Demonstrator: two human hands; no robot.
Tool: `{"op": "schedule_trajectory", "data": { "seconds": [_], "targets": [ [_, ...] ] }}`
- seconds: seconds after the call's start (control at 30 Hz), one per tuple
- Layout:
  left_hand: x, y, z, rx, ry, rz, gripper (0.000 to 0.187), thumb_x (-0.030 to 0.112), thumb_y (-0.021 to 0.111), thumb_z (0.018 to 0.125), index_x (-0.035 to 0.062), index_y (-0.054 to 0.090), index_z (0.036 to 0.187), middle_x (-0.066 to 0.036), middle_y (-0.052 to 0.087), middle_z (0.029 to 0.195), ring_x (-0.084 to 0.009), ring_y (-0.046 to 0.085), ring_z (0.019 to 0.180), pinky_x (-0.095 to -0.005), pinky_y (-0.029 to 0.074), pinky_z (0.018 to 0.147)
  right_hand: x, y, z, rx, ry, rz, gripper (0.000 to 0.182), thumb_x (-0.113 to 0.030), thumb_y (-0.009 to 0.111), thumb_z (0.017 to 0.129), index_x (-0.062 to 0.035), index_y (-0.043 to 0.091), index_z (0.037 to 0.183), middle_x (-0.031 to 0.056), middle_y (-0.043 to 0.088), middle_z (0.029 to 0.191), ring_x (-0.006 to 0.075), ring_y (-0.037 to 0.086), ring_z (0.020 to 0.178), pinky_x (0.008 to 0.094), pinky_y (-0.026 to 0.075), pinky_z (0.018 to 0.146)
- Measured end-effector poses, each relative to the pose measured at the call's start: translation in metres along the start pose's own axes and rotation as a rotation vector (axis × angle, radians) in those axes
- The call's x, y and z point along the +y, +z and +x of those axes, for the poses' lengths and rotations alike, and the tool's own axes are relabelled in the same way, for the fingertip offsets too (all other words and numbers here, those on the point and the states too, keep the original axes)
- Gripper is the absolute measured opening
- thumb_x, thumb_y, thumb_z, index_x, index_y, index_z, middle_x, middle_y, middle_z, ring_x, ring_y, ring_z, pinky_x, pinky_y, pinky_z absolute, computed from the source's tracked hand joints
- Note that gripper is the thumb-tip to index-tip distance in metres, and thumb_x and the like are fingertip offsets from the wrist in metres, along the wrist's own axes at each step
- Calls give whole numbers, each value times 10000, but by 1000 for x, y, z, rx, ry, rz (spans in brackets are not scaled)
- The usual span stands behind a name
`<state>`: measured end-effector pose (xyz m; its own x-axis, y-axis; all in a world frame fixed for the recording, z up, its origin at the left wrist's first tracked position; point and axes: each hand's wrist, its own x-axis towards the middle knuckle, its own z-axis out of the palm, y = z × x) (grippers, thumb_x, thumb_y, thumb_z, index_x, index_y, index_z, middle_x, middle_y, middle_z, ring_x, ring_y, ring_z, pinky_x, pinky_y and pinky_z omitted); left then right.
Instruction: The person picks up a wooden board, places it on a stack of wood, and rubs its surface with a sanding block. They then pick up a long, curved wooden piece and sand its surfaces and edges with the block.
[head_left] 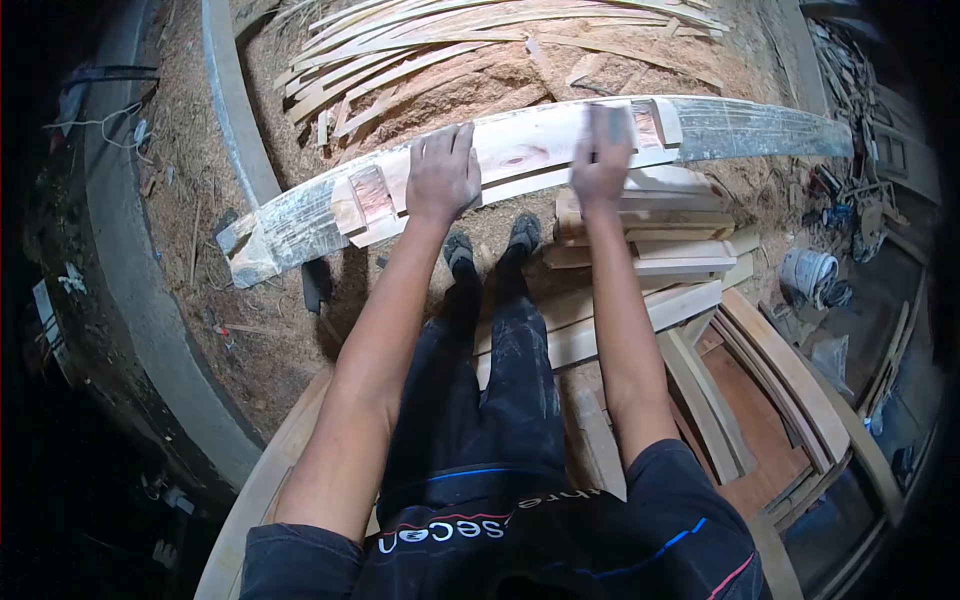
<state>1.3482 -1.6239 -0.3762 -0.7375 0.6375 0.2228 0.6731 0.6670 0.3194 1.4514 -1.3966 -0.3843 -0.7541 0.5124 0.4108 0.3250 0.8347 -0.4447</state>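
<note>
A long curved wooden piece (520, 150) lies across in front of me, its two ends wrapped in clear tape or plastic. My left hand (442, 172) rests flat on its pale middle section, fingers spread. On the wood further right, my right hand (602, 160) presses a small grey block (610, 125), which looks like a sanding block. Small wooden blocks (365, 195) are fixed on the piece near its left end.
A stack of planks (650, 250) sits under the right side. Curved wooden frames (780, 380) lie at lower right. Thin wood strips (450, 40) are piled behind on the sawdust floor. A white bucket (808, 272) stands at right. A grey curved form (235, 110) runs at left.
</note>
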Motion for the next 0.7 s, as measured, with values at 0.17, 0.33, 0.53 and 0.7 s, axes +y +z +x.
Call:
{"op": "schedule_trajectory", "data": {
  "seconds": [0.17,0.33,0.53,0.7],
  "targets": [
    [0,-1,0,12,13,6,434,231,610,905,65,639,1306,-103,663,1193,-238,615,1123,-433,411,1044,-46,17,-12,22,236,-83,562,-108,553,941,-48,510,1499,314,419,1530,464,364,1454,566,342,1184],
    [-2,2,1,7,17,18,445,240,609,909,67,633,1318,-109,663,1198,-244,615,1123,-430,415,1041,-74,12,-41,-248,-244,337,558,-125,628,903,-160,589,1459,249,462,1535,429,486,1388,528,366,1189],
    [-2,0,1,2,-12,-15,451,220,604,921,80,616,1351,-116,660,1213,-246,607,1144,-427,414,1036,17,-11,1,-16,153,-105,571,-102,572,931,-71,519,1498,303,392,1556,449,394,1443,525,324,1203],
    [-3,2,-2,-1,-8,-19,449,207,597,922,80,616,1352,-117,658,1225,-245,604,1158,-423,412,1046,-67,22,-27,-83,57,-2,577,-156,584,963,-116,490,1530,315,390,1555,462,377,1448,538,280,1213]
  ]
}}
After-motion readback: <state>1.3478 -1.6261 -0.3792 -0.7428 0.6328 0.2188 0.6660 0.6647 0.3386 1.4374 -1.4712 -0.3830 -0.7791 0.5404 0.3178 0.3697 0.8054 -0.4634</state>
